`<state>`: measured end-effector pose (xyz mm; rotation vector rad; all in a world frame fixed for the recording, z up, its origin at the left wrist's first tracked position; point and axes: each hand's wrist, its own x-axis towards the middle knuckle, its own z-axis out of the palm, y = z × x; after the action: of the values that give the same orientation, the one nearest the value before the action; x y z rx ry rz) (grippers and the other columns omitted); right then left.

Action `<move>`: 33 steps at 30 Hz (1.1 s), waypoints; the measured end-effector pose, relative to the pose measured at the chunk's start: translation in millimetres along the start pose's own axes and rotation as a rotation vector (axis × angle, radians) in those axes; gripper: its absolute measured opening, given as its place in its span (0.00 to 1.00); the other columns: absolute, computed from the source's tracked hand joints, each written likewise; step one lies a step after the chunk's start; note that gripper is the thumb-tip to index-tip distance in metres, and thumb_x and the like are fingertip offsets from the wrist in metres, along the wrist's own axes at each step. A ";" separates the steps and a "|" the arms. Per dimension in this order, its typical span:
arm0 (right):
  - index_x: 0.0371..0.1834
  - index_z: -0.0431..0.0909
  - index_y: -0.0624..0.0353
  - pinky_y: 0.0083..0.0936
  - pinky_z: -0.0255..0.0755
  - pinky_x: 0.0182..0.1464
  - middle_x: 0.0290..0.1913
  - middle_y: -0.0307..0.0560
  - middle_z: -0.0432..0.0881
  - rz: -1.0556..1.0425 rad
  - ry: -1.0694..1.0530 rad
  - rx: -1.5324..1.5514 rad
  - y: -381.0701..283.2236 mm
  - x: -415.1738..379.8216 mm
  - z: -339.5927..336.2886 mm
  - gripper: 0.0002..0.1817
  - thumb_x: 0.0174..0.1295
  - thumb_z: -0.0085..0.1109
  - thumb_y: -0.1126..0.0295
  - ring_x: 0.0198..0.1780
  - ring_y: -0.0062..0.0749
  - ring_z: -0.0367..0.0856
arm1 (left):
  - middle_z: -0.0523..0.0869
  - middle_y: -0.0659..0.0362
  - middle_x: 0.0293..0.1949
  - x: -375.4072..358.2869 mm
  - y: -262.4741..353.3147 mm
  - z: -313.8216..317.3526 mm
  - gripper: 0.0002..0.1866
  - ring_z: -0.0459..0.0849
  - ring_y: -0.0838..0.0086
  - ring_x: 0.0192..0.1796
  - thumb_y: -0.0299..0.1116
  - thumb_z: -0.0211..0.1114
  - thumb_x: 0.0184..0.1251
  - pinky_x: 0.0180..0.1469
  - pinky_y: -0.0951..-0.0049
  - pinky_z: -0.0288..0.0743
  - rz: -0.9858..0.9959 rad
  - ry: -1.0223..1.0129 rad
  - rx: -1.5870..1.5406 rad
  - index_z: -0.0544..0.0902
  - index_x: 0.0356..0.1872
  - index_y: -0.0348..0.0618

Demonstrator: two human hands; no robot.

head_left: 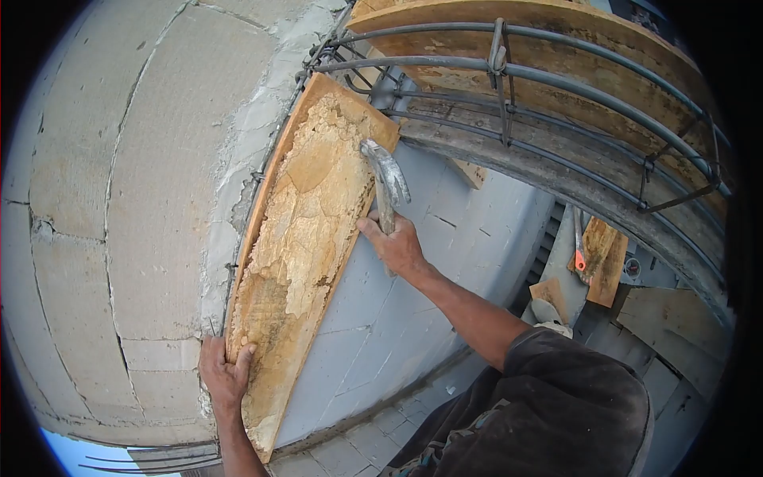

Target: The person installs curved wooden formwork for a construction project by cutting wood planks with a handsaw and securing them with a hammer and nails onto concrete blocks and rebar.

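Hammer (383, 163): head uppermost, shaft upright, in closed right hand (395, 245). Plank (306, 215): between hands, long axis slanting up-right from left hand (226, 370), which pinches its left edge. Rebar (556, 79): above right hand. Open room: right of plank.

We are gripping a claw hammer (387, 176) in our right hand (396, 245), its head showing over the right edge of a long, crusted wooden board (306, 215), while our left hand (225, 372) is clasping the board's left edge lower down. Beside the board a block wall (159, 215) is standing, and steel bars (568, 76) are curving past its wider end
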<state>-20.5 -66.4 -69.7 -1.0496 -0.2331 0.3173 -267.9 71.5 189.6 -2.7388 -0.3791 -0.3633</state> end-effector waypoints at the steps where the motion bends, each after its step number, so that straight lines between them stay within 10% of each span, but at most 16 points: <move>1: 0.43 0.81 0.65 0.27 0.75 0.36 0.27 0.40 0.78 -0.028 0.009 0.022 2.3 1.6 3.0 0.23 0.68 0.64 0.51 0.30 0.26 0.77 | 0.72 0.49 0.28 0.7 0.9 -0.2 0.22 0.73 0.50 0.33 0.47 0.76 0.57 0.36 0.54 0.68 -0.002 0.003 -0.008 0.76 0.32 0.38; 12: 0.40 0.81 0.63 0.23 0.69 0.26 0.22 0.36 0.75 0.141 -0.179 0.116 -8.7 9.1 -12.8 0.20 0.69 0.64 0.52 0.23 0.19 0.73 | 0.76 0.48 0.33 -6.9 12.5 7.1 0.21 0.76 0.51 0.37 0.44 0.77 0.57 0.41 0.55 0.71 -0.098 0.119 0.126 0.79 0.39 0.38; 16: 0.40 0.81 0.63 0.23 0.69 0.25 0.22 0.37 0.75 0.130 -0.193 0.157 -3.8 10.7 -12.3 0.21 0.69 0.65 0.51 0.23 0.19 0.73 | 0.79 0.55 0.39 -26.6 13.5 40.1 0.18 0.76 0.66 0.42 0.44 0.66 0.72 0.46 0.66 0.71 -0.127 0.725 0.133 0.81 0.44 0.36; 18: 0.39 0.80 0.63 0.22 0.69 0.24 0.21 0.37 0.75 0.130 -0.187 0.153 -6.8 10.1 -12.1 0.22 0.68 0.65 0.50 0.23 0.19 0.73 | 0.78 0.54 0.41 -19.9 46.2 71.4 0.19 0.76 0.64 0.44 0.46 0.65 0.73 0.48 0.64 0.72 0.021 0.934 -0.338 0.81 0.46 0.37; 23: 0.38 0.79 0.62 0.21 0.68 0.23 0.21 0.36 0.74 0.111 -0.177 0.142 -6.0 8.8 -11.9 0.22 0.68 0.65 0.50 0.23 0.19 0.73 | 0.72 0.66 0.28 44.0 150.3 128.5 0.18 0.77 0.71 0.35 0.45 0.80 0.50 0.33 0.70 0.71 0.650 0.416 -0.435 0.82 0.35 0.50; 33: 0.40 0.80 0.63 0.19 0.67 0.22 0.20 0.33 0.74 0.139 -0.189 0.165 -5.4 12.2 -14.6 0.18 0.67 0.68 0.56 0.22 0.16 0.72 | 0.71 0.67 0.22 68.4 135.7 173.9 0.12 0.70 0.75 0.23 0.37 0.77 0.46 0.25 0.71 0.63 0.739 0.333 -0.307 0.84 0.31 0.50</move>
<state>-3.4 -76.3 -71.5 -0.8743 -0.2991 0.5540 -128.1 28.7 10.9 -2.7794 0.8128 -0.6846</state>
